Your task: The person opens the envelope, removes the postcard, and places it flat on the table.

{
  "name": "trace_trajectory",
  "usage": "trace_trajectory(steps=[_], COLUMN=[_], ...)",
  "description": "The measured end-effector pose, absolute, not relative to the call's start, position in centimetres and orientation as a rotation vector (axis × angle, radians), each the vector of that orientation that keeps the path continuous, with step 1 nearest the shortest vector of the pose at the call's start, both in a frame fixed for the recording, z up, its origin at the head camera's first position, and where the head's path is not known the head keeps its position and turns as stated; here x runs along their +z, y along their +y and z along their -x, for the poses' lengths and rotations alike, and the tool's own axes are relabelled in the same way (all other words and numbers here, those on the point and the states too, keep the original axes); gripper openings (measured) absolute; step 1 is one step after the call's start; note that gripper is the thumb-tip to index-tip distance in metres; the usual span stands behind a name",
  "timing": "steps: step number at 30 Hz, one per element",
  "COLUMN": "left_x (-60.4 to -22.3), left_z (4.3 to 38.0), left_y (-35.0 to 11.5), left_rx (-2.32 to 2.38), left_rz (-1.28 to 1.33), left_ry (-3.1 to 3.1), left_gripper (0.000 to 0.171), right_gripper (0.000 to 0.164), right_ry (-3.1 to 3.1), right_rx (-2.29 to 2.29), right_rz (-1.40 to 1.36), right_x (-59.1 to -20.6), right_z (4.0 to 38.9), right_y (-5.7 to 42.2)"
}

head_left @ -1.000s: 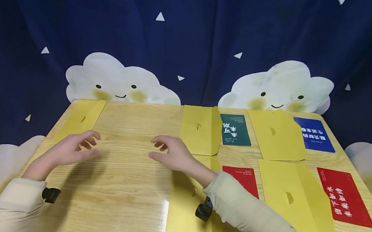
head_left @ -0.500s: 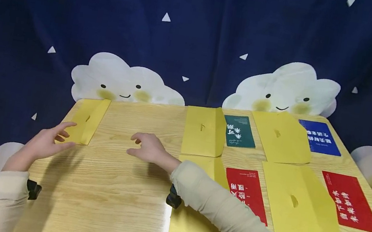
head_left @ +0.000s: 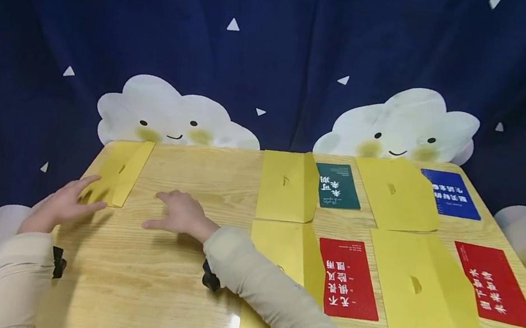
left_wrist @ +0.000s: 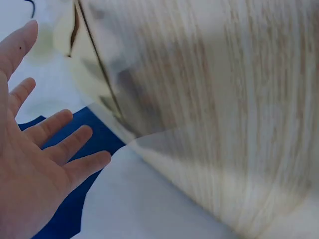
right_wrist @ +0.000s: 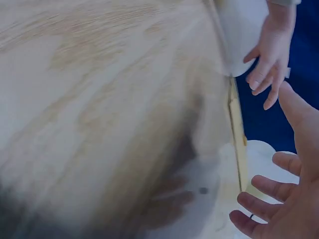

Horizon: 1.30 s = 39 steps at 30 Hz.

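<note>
At the table's left edge lies a yellow envelope [head_left: 121, 168] with a small slot near its middle. My left hand [head_left: 64, 205] is at the envelope's near end, fingers spread and holding nothing. In the left wrist view the left palm and fingers [left_wrist: 75, 152] show relaxed and apart, and the envelope [left_wrist: 94, 55] appears edge-on beyond them. My right hand [head_left: 180, 214] hovers over bare wood to the right of that envelope, thumb and fingers pointing left with nothing between them. The right wrist view shows its fingers [right_wrist: 271, 186] spread, near the same envelope [right_wrist: 238, 144].
Several more yellow envelopes [head_left: 285, 184] lie in two columns on the wooden table [head_left: 148, 283]. Beside them lie a green card [head_left: 339, 187], a blue card [head_left: 452, 195] and two red cards [head_left: 349, 282]. A dark blue curtain [head_left: 260, 44] hangs behind.
My right hand has moved left, away from the envelopes in the middle. The left hand has shifted left toward the near end of the left envelope. The cards and envelopes stay in place.
</note>
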State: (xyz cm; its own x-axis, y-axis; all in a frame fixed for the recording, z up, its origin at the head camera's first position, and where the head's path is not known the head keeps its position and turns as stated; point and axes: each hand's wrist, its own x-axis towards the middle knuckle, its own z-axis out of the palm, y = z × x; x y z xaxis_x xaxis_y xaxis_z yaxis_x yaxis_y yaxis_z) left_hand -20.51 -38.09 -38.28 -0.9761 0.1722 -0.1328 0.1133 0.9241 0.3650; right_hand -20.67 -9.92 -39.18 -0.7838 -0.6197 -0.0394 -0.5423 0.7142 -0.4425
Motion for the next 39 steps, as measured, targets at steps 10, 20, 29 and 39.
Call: trace_trajectory(steps=[10, 20, 29, 39], left_x=[-40.7, -41.3, -41.2, -40.9], left_z=[22.0, 22.4, 21.7, 20.4], left_y=[-38.0, -36.4, -35.0, -34.6], left_rx=[0.512, 0.338, 0.351, 0.324], left_rz=[-0.125, -0.159, -0.264, -0.394], left_ry=[2.877, 2.938, 2.956, 3.021], left_gripper=[0.078, 0.06, 0.052, 0.037], right_gripper=[0.083, 0.076, 0.071, 0.074], right_ry=[2.778, 2.796, 2.805, 2.744], right_rx=[-0.322, -0.288, -0.236, -0.056], right_rz=[0.884, 0.857, 0.88, 0.912], right_x=[-40.4, -40.6, -41.7, -41.9], right_z=[20.3, 20.4, 20.0, 19.5], right_y=[-10.3, -9.8, -10.5, -12.8])
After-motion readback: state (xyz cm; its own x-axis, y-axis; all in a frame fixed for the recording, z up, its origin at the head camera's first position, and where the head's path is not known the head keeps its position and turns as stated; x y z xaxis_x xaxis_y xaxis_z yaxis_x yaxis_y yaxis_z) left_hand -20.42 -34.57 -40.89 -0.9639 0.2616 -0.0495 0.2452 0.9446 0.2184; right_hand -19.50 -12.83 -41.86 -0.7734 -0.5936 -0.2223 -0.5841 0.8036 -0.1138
